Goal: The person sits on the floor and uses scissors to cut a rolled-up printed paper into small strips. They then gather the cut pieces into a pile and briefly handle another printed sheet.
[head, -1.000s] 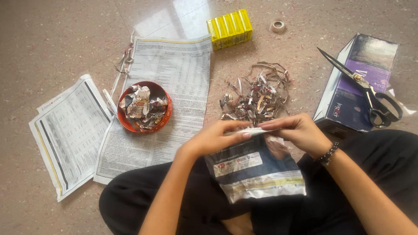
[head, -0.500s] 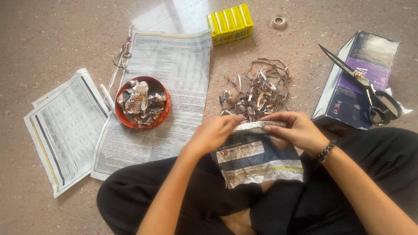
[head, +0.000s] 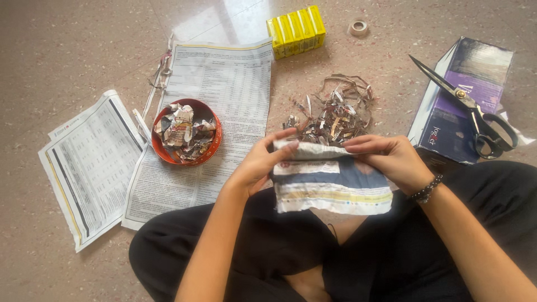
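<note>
A: Head view, looking down on a person seated cross-legged on a speckled stone floor (head: 67,45). What do the hands have?

B: Both grip one crumpled sheet of printed paper with blue, white and yellow bands (head: 330,182). The left hand (head: 260,162) pinches its top left edge, thumb in front and fingers behind. The right hand (head: 391,159), with a dark bead bracelet (head: 426,189) at the wrist, clamps the top right edge.

A: Where does the sheet sit?

B: Above the lap, over the black trousers (head: 268,246), near the lower middle of the floor area in sight.

A: And around it?

B: Just beyond the hands lies a heap of thin cut paper strips (head: 335,109). Left of that, a large newspaper page (head: 218,95) is spread flat, and a round red bowl filled with crumpled paper scraps (head: 187,131) rests on its left edge. A second folded newspaper (head: 89,162) lies toward the floor's left edge.

A: Farther off?

B: A yellow block of small boxes (head: 296,31) and a small roll of tape (head: 358,27) near the top edge. At the right, black-handled scissors (head: 470,112) lie open on a purple and white cardboard box (head: 464,95).
</note>
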